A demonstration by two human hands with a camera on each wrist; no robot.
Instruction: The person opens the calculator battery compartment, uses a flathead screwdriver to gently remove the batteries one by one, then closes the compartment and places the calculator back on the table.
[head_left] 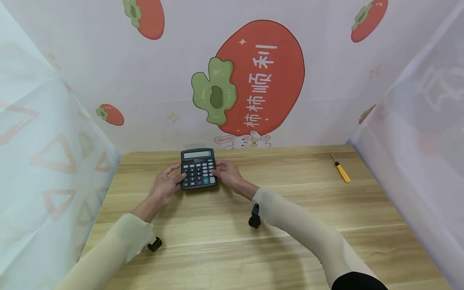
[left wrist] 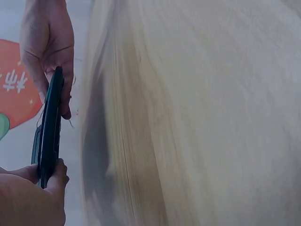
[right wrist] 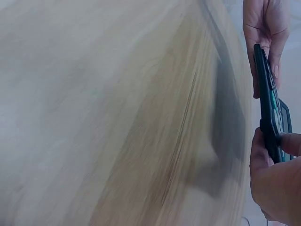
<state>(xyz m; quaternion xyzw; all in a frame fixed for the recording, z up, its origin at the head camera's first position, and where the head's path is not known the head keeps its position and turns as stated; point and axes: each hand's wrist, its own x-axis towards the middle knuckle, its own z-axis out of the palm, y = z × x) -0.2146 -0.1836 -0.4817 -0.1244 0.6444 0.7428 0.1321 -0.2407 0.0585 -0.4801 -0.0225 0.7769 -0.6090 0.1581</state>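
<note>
Both hands hold a dark calculator by its two sides, its keys and display facing up toward the head camera. My left hand grips the left edge, thumb on the front beside the keys. On the opposite edge my right hand pinches it, thumb over the right-hand keys. Seen side-on in the left wrist view, the calculator is a thin dark slab between the fingers of both hands. The right wrist view shows the calculator raised off the table, with a shadow on the wood.
A screwdriver with a yellow handle lies at the right rear of the wooden table. A printed cloth with persimmon pictures hangs behind the table's back edge, and pale cloth walls stand at both sides. Black straps sit at both wrists.
</note>
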